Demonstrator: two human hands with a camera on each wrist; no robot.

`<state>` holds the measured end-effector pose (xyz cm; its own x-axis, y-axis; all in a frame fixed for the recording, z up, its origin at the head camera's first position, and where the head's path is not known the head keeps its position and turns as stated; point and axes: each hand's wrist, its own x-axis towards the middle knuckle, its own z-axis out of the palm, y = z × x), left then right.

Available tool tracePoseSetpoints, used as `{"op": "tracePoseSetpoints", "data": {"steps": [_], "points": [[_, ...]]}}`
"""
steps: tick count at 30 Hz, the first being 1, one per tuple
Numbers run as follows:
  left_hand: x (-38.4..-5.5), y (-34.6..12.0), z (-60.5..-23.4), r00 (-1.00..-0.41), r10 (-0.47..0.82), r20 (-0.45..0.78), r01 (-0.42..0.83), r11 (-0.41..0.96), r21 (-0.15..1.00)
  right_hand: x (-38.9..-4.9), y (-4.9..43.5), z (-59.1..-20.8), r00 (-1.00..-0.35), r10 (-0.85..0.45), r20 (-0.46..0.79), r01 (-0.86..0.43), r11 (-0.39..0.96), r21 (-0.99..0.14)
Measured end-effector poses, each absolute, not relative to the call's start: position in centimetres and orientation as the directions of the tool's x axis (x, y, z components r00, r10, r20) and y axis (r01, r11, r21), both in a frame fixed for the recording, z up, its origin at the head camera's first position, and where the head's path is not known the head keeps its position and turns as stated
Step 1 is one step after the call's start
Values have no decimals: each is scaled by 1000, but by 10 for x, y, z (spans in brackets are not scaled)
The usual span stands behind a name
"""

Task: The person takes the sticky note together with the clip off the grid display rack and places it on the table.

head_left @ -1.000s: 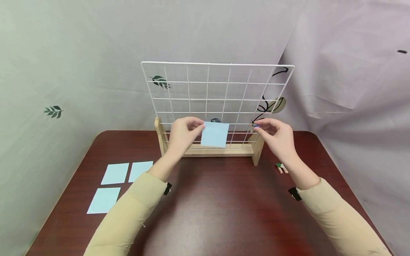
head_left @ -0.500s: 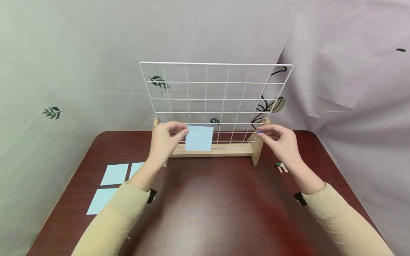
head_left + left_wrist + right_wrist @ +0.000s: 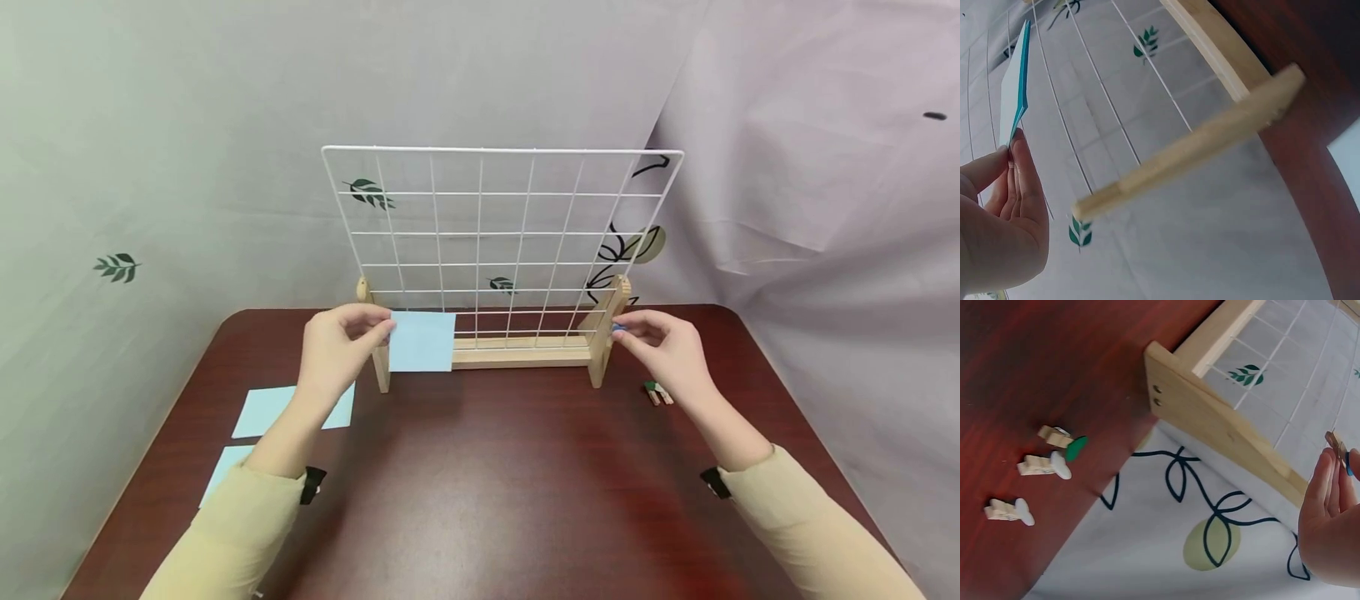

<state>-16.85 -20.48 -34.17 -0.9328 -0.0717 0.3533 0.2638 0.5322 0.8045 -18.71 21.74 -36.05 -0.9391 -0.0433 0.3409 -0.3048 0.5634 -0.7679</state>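
My left hand (image 3: 339, 348) pinches a light blue square card (image 3: 422, 342) by its left edge, in front of the lower left of a white wire grid (image 3: 478, 233). In the left wrist view the card (image 3: 1015, 87) appears nearly edge-on, with a brighter blue side. Thumb and fingers of my right hand (image 3: 669, 348) pinch a small wooden clothespin (image 3: 1336, 445) with a blue piece on it, just right of the grid's right support. The grid leans back in a pale wooden stand (image 3: 521, 358).
Light blue square cards (image 3: 261, 412) lie at the table's left, partly covered by my left arm. On the right, small wooden clothespins lie on the dark red table (image 3: 495, 483), one with a green piece (image 3: 1075, 448), two with white pieces (image 3: 1060, 465). Grey patterned cloth (image 3: 187, 167) hangs behind.
My left hand has carried the card left and down, from the grid's middle to its lower left. My right hand has shifted slightly right and down, still holding the clothespin.
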Motion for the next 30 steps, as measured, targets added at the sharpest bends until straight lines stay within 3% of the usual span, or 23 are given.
{"op": "tracePoseSetpoints", "data": {"steps": [7, 30], "points": [[-158, -228, -351, -931, -111, 348, 223, 583, 781, -183, 228, -373, -949, -30, 313, -274, 565, -778], [-121, -290, -399, -972, -193, 138, -21, 650, 759, -183, 256, -412, -968, -15, 250, -205, 618, -759]]}}
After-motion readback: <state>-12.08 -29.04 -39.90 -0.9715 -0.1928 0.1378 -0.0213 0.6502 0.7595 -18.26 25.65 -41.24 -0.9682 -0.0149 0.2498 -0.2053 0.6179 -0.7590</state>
